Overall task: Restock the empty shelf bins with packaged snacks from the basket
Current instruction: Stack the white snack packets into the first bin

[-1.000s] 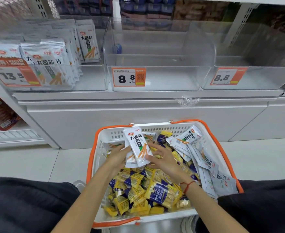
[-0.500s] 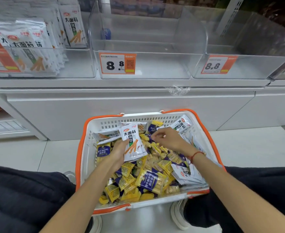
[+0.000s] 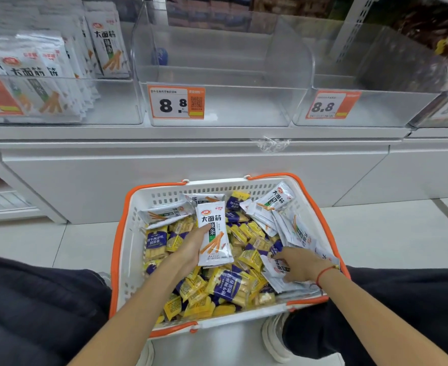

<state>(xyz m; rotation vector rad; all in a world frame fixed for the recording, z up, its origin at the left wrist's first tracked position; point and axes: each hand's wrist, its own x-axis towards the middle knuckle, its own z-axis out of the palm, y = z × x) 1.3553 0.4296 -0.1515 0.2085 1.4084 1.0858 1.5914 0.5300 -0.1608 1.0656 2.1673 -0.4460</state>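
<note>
Upright within left hand (image 3: 191, 247) grip: packet (image 3: 213, 235)

Even, bright overhead store light washes the white shelf (image 3: 191, 133) and pale floor (image 3: 402, 233), leaving only soft, faint shadows beneath the basket (image 3: 128, 233) at lower center. Dull sheen clouds the clear bins (image 3: 217, 75) across the top of the frame, and foil packets glint at centre. Wide-angle distortion bows the shelf edge and stretches the corners. The upper right smears into blur; the centre of the frame is sharpest, with print readable there.
</note>
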